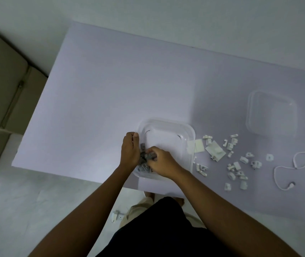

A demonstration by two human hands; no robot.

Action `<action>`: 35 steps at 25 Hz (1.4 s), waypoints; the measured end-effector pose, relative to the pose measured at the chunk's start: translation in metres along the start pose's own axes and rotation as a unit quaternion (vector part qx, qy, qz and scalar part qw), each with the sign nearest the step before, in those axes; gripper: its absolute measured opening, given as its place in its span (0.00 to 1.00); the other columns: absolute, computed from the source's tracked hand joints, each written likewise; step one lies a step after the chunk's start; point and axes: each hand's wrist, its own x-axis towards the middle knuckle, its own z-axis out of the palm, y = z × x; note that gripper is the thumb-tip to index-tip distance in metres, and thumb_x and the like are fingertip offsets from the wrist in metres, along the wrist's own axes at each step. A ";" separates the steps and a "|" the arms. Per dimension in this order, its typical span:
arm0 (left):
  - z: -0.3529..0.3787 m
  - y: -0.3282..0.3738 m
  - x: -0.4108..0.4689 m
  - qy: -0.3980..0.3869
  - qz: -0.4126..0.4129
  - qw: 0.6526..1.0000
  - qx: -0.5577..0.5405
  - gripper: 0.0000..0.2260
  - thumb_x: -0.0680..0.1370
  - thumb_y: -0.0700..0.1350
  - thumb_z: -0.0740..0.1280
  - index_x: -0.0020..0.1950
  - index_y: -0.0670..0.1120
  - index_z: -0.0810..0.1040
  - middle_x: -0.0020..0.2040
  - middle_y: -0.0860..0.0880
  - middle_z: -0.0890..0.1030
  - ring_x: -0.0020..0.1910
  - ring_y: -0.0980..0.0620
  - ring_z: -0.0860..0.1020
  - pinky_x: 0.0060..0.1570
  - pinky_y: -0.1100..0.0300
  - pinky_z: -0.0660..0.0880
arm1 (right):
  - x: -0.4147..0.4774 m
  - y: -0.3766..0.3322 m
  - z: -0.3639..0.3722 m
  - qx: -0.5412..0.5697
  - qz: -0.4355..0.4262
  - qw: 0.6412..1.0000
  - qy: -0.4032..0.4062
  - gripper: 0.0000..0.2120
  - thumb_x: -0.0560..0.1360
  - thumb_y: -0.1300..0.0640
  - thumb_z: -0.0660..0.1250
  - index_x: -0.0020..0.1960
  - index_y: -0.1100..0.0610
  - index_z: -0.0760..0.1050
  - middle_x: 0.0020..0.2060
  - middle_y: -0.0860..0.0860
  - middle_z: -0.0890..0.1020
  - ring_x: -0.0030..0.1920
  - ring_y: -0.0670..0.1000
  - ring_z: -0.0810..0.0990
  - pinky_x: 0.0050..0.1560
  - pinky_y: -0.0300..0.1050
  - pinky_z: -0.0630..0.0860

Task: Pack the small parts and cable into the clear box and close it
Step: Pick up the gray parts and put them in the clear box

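Note:
The clear box (168, 127) stands open near the table's front edge. My left hand (129, 149) grips its left rim. Over the box's near left corner, my right hand (161, 162) is closed on a bunch of small grey parts (146, 156); more grey parts lie in the box below it. To the right of the box, several small white parts (237, 164) and two flat white pieces (215, 151) lie scattered on the table. A white cable (294, 164) curls at the far right. The clear lid (271, 113) lies apart, right of and behind the box.
The pale table (110, 89) extends far behind and to the left of the box. A brown cardboard box (1, 89) stands on the floor to the left. A small white object (116, 216) lies on the floor near my feet.

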 end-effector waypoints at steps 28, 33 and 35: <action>0.009 -0.001 0.004 0.015 -0.005 1.000 -0.001 0.11 0.85 0.51 0.51 0.55 0.49 0.70 0.52 0.49 0.76 0.52 0.50 0.76 0.55 0.55 0.75 | 0.049 0.002 -0.001 -0.181 0.023 0.983 -0.005 0.36 0.77 0.66 0.64 0.79 0.47 0.56 0.69 0.59 0.66 0.61 0.59 0.76 0.61 0.47 0.75; 0.008 0.002 0.003 0.008 -0.005 1.000 0.015 0.12 0.85 0.51 0.51 0.54 0.47 0.71 0.50 0.48 0.76 0.51 0.49 0.75 0.53 0.54 0.74 | 0.042 0.013 0.006 -0.140 0.008 0.990 -0.011 0.29 0.77 0.63 0.66 0.75 0.49 0.65 0.67 0.56 0.74 0.65 0.58 0.76 0.66 0.51 0.75; 0.005 0.005 0.002 0.008 -0.009 0.999 0.036 0.14 0.85 0.51 0.51 0.56 0.44 0.72 0.51 0.47 0.76 0.52 0.47 0.75 0.51 0.56 0.72 | 0.034 0.015 -0.001 -0.109 -0.004 0.994 0.026 0.28 0.76 0.67 0.66 0.74 0.53 0.68 0.65 0.54 0.76 0.64 0.56 0.77 0.65 0.48 0.75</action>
